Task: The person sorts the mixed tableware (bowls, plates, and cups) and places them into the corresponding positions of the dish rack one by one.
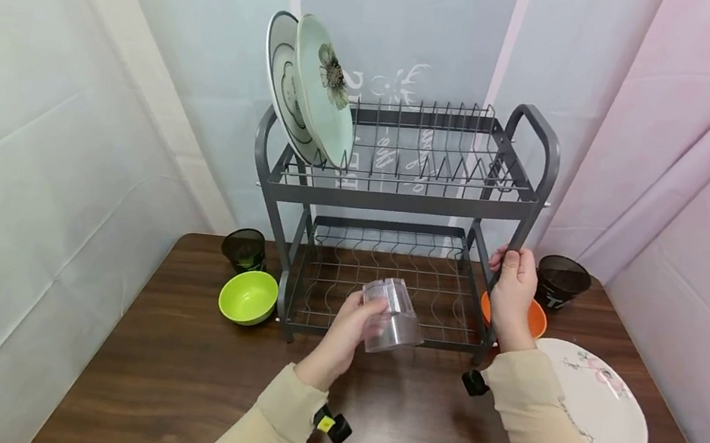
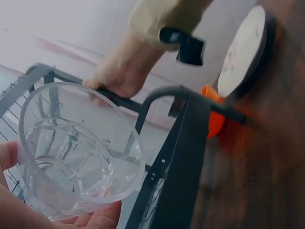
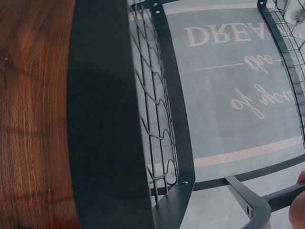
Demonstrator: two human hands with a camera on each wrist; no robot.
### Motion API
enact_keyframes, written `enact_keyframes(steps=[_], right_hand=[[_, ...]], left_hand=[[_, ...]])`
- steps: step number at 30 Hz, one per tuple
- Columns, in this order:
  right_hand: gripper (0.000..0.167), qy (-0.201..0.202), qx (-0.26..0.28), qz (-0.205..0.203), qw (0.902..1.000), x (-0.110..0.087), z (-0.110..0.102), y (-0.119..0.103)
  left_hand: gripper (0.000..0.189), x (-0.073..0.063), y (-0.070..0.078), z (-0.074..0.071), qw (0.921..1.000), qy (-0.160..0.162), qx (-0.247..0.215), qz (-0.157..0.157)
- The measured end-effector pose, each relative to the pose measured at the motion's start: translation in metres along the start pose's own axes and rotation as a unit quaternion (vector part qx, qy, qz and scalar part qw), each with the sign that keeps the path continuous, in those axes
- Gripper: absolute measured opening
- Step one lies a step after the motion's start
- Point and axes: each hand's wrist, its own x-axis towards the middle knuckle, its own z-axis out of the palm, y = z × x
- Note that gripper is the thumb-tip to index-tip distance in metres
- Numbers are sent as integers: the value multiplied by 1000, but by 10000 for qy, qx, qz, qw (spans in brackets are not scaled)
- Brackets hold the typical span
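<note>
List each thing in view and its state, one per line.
Clear cup, tilted, held by left hand
Dish rack, upright, gripped by right hand
Flower plate, on edge in rack
Ringed plate, on edge in rack
Green bowl, upright
Orange bowl, partly hidden
Left dark cup, upright
Right dark cup, upright
White plate, lying face up

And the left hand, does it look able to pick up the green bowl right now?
Probably not yet: the left hand is occupied by the clear cup, which it would likely need to release first. Otherwise, nothing visible blocks the green bowl from the front.
</note>
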Motion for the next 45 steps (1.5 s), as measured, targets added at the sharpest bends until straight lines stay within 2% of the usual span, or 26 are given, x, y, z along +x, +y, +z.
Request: enact_keyframes(steps=[5, 12, 21, 30, 35, 45], right_hand=[[17, 74, 16, -142, 9999, -2, 5, -3], [17, 214, 91, -210, 9995, -3, 8, -1], [15, 317, 7, -162, 9994, -3, 7, 1], [14, 303, 244, -142, 9991, 1, 7, 8], [13, 396, 367, -253, 9982, 10, 4, 23], [17, 536, 295, -312, 9976, 7, 7, 25]], left_hand=[[52, 27, 4, 11, 9996, 214, 9, 174], [56, 53, -3, 28, 9988, 388, 64, 299], [74, 84, -9, 52, 9928, 641, 806, 604], [79, 101, -22, 66, 9826, 861, 1351, 935], [79, 109, -22, 68, 9743, 938, 1715, 1123], [81, 122, -27, 77, 9590, 1154, 2123, 1481]])
